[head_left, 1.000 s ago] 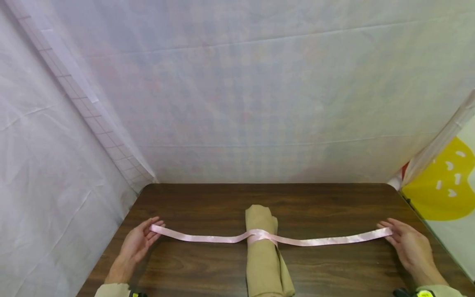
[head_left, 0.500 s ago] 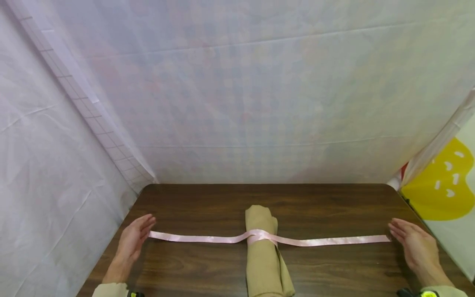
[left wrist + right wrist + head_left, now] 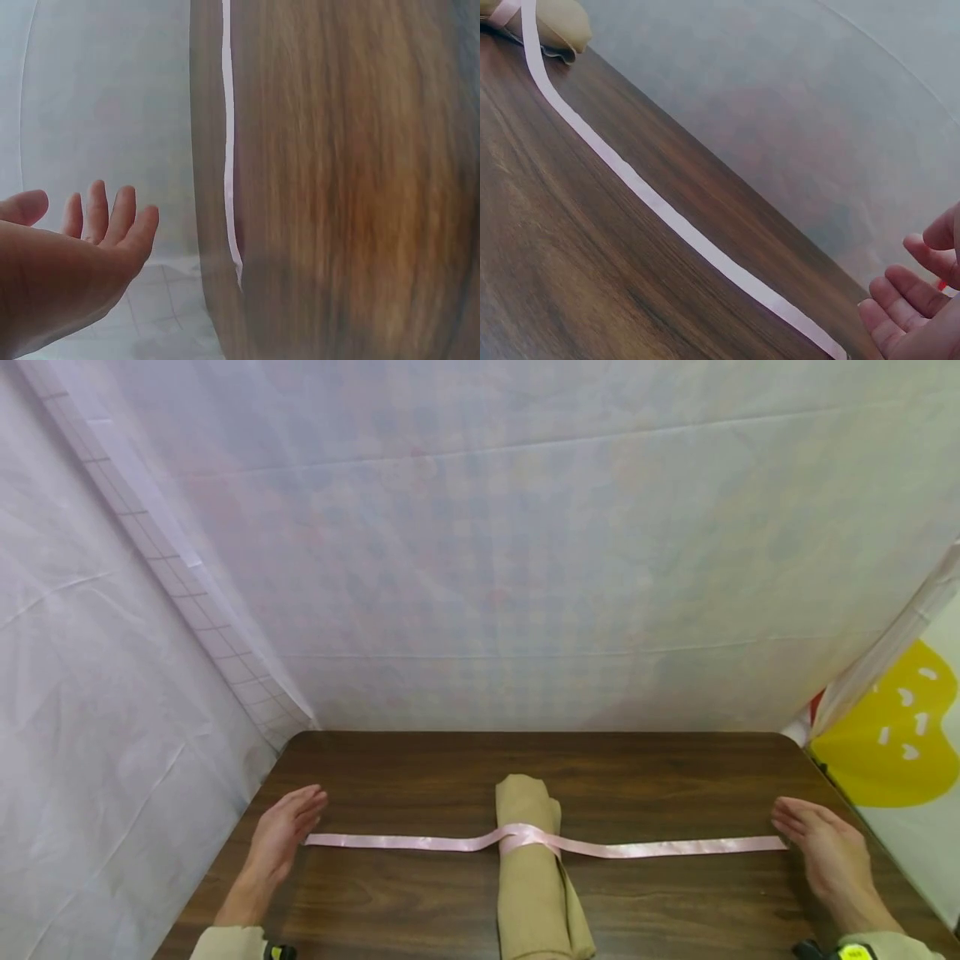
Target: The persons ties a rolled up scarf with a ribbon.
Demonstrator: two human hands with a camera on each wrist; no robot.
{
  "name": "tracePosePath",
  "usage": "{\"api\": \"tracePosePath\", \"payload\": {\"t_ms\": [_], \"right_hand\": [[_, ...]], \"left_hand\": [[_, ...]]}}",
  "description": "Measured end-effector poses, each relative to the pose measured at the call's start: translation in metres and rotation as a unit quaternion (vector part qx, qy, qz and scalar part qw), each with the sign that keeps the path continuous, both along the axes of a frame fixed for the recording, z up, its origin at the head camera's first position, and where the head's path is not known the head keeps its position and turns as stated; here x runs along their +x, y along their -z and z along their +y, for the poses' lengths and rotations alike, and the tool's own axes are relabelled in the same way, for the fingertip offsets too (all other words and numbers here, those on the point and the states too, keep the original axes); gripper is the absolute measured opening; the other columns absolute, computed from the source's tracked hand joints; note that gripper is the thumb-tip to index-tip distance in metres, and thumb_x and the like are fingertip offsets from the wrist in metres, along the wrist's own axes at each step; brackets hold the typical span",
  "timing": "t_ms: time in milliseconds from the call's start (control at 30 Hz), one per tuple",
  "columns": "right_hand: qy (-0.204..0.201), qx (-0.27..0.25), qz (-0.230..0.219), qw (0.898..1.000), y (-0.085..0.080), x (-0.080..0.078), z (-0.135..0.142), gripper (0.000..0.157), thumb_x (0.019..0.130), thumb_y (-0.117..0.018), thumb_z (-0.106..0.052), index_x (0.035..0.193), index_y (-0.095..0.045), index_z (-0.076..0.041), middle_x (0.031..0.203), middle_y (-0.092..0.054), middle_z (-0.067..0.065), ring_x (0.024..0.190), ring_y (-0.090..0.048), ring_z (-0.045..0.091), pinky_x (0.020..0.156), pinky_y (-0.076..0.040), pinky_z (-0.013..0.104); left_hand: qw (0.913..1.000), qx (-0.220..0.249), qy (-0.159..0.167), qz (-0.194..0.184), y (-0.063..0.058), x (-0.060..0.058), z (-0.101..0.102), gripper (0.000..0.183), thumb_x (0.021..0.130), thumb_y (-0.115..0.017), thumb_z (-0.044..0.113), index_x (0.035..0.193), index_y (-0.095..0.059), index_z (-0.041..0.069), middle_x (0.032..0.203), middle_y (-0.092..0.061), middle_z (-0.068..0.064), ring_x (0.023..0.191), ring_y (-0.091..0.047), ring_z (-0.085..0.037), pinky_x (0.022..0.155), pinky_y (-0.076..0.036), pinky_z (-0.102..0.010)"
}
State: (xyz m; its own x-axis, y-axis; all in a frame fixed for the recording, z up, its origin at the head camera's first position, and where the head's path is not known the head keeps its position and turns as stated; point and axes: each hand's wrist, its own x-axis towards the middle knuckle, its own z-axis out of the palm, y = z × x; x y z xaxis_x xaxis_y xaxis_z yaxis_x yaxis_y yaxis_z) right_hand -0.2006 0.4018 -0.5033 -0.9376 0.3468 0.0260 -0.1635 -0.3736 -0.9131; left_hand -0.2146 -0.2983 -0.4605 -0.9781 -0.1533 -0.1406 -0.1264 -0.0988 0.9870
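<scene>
A rolled khaki cloth (image 3: pixel 534 893) lies lengthwise on the table in the head view. Round its middle passes a pink satin ribbon (image 3: pixel 675 849), crossed on top, with its two tails stretched out left and right on the wood. My left hand (image 3: pixel 281 835) hovers by the left tail's end, fingers relaxed and holding nothing. At the opposite tail's end is my right hand (image 3: pixel 828 852), also holding nothing, its fingers loosely bent. Both wrist views show the ribbon (image 3: pixel 682 225) lying apart from the fingers.
The dark wooden table (image 3: pixel 405 910) has rounded far corners. White sheeting (image 3: pixel 480 568) hangs behind it and along the left side. A yellow shape with white marks (image 3: pixel 892 735) shows beyond the right edge.
Both hands have let go of the ribbon's ends, which now lie flat on the table. The hands moved slightly outward, then a little back inward. The cloth roll has stayed put.
</scene>
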Motion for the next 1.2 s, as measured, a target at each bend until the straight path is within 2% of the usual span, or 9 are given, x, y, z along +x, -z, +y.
{"api": "tracePosePath", "payload": {"t_ms": [100, 333, 600, 767, 867, 1033, 1200], "right_hand": [[-0.007, 0.028, -0.006, 1.000, -0.001, -0.002, -0.008, 0.026, 0.101, -0.054, -0.012, 0.087, -0.077, -0.015, 0.084, -0.074, -0.008, 0.075, -0.070, 0.003, 0.067, -0.056, 0.018], [-0.040, 0.116, -0.011, 0.992, -0.003, -0.009, -0.031, 0.021, 0.102, -0.055, -0.015, 0.093, -0.074, -0.017, 0.089, -0.072, -0.015, 0.080, -0.068, -0.002, 0.071, -0.054, 0.014], [-0.086, 0.196, -0.004, 0.977, -0.009, -0.019, -0.063, 0.016, 0.101, -0.057, -0.016, 0.102, -0.072, -0.011, 0.095, -0.069, -0.020, 0.088, -0.063, -0.006, 0.077, -0.051, 0.013], [-0.131, 0.257, -0.009, 0.958, -0.011, -0.025, -0.082, 0.025, 0.102, -0.055, -0.018, 0.108, -0.066, 0.004, 0.099, -0.069, -0.018, 0.093, -0.064, -0.003, 0.080, -0.053, 0.017], [-0.158, 0.301, -0.010, 0.940, -0.012, -0.028, -0.093, 0.033, 0.103, -0.054, -0.019, 0.112, -0.061, 0.012, 0.100, -0.070, -0.015, 0.094, -0.066, 0.001, 0.081, -0.054, 0.020], [-0.227, 0.332, 0.005, 0.915, -0.014, -0.032, -0.116, 0.035, 0.104, -0.051, -0.017, 0.114, -0.058, 0.016, 0.104, -0.070, -0.001, 0.096, -0.066, 0.006, 0.083, -0.056, 0.028], [-0.295, 0.353, 0.025, 0.887, -0.014, -0.035, -0.139, 0.031, 0.103, -0.051, -0.014, 0.111, -0.059, 0.016, 0.106, -0.067, 0.020, 0.096, -0.068, 0.016, 0.083, -0.057, 0.032]], "left_hand": [[0.9999, 0.000, 0.011, -0.004, -0.002, -0.003, 0.009, 0.037, 0.106, -0.044, 0.021, 0.134, -0.049, -0.002, 0.095, -0.070, 0.017, 0.101, -0.064, -0.001, 0.096, -0.049, -0.024], [0.9983, -0.027, 0.052, 0.002, -0.003, -0.009, 0.035, 0.042, 0.106, -0.043, 0.017, 0.138, -0.044, -0.011, 0.108, -0.070, 0.003, 0.106, -0.064, -0.010, 0.097, -0.050, -0.029], [0.9865, -0.056, 0.154, 0.006, 0.000, -0.017, 0.071, 0.046, 0.105, -0.047, 0.021, 0.136, -0.045, -0.012, 0.128, -0.062, -0.020, 0.124, -0.057, -0.033, 0.106, -0.044, -0.045], [0.9709, -0.053, 0.233, 0.015, 0.002, -0.021, 0.091, 0.049, 0.105, -0.048, 0.021, 0.137, -0.042, -0.015, 0.132, -0.059, -0.023, 0.126, -0.054, -0.036, 0.108, -0.041, -0.048], [0.9621, -0.049, 0.268, 0.016, 0.003, -0.024, 0.104, 0.050, 0.104, -0.048, 0.021, 0.139, -0.040, -0.015, 0.136, -0.055, -0.027, 0.129, -0.051, -0.039, 0.110, -0.040, -0.049], [0.9529, -0.050, 0.299, 0.015, 0.006, -0.029, 0.128, 0.047, 0.105, -0.046, 0.017, 0.137, -0.042, -0.016, 0.140, -0.046, -0.035, 0.132, -0.046, -0.046, 0.112, -0.036, -0.052], [0.9449, -0.065, 0.320, 0.016, 0.009, -0.033, 0.150, 0.044, 0.104, -0.046, 0.016, 0.134, -0.045, -0.017, 0.139, -0.048, -0.036, 0.130, -0.047, -0.047, 0.111, -0.036, -0.054]]}}
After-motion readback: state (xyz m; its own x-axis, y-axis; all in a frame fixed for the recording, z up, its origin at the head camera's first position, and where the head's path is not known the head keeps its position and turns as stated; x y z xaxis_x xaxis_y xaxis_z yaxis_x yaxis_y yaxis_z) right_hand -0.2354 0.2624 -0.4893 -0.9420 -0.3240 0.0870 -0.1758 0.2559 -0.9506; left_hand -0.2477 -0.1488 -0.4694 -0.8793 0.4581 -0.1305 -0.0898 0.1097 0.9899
